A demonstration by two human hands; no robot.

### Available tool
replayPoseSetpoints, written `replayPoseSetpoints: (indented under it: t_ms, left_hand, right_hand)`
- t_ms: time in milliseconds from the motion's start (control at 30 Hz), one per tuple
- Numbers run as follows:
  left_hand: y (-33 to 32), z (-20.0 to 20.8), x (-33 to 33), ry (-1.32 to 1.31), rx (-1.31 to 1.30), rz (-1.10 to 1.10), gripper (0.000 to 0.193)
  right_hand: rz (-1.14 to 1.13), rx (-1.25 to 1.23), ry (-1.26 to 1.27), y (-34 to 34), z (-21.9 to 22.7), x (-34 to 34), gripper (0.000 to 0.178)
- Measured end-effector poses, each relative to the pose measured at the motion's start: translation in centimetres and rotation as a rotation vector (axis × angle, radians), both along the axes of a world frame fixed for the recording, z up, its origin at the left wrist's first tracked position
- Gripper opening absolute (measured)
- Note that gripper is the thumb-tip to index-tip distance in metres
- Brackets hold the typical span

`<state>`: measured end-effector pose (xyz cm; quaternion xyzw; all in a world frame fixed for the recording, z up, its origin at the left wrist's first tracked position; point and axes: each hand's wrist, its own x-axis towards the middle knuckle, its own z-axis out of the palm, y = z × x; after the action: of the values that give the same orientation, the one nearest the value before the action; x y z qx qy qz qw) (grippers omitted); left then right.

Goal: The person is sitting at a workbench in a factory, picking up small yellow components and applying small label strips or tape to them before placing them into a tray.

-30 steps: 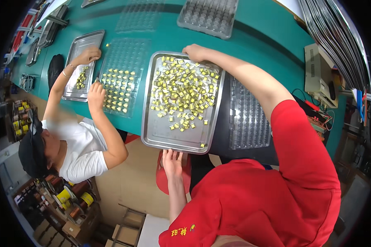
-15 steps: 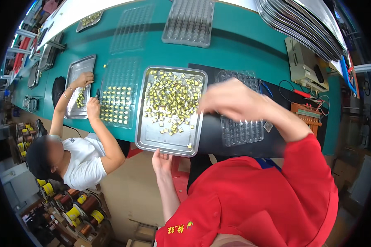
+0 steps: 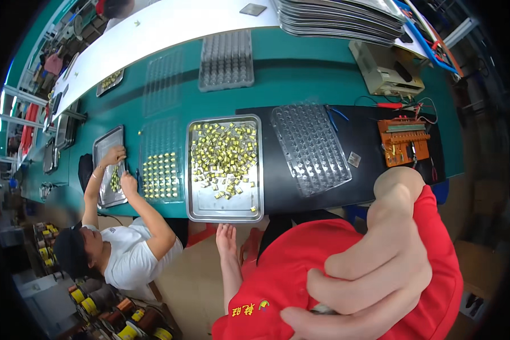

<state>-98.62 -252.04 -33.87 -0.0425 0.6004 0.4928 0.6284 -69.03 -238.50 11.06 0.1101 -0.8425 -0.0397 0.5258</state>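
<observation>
A shallow metal tray (image 3: 224, 212) stands in front of me, holding a heap of small yellow-and-silver parts (image 3: 224, 153). My left hand (image 3: 226, 241) is just below the tray's near edge, palm up, fingers stretched out and holding nothing; whether a fingertip touches the rim I cannot tell. My right hand (image 3: 374, 272) is large in view, raised in front of my red jacket, fingers curled in toward the thumb. A small pale patch shows by the thumb, too unclear to name. A clear plastic tray with rows of pockets (image 3: 311, 150) lies askew on the black mat, right of the metal tray.
At left a co-worker (image 3: 124, 249) handles yellow parts in another metal tray (image 3: 110, 201), beside a partly filled pocket tray (image 3: 161, 175). An orange test fixture (image 3: 403, 141), a beige instrument (image 3: 388, 71), and blue tweezers (image 3: 337, 119) are at right. Stacked trays (image 3: 340, 25) stand behind.
My right hand has moved from beside the metal tray back toward my body and up close. The clear pocket tray now lies tilted. The whole view has shifted; my left hand stays by the tray's near edge.
</observation>
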Motion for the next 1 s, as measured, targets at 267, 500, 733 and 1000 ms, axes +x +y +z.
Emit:
replayPoseSetpoints:
  t_ms: [267, 500, 733, 1000]
  left_hand:
    - [-5.7, -6.0, -0.9, 0.115, -0.196, -0.349, 0.032]
    - [-7.5, -8.2, 3.1, 0.088, -0.201, -0.459, 0.030]
    - [-19.4, -13.7, 1.9, 0.306, -0.117, -0.559, 0.020]
    - [-28.0, -8.5, 9.0, 0.708, -0.317, -1.011, 0.037]
  right_hand:
    - [-0.182, -0.106, -0.066, -2.9, 0.4, -0.9, 0.006]
    - [-0.358, -0.276, 0.211, -7.6, 0.4, -1.5, 0.012]
    - [0.215, -0.860, 0.203, -10.9, -0.8, -1.3, 0.016]
    - [0.814, -1.372, 0.118, -14.2, -1.8, -0.2, 0.037]
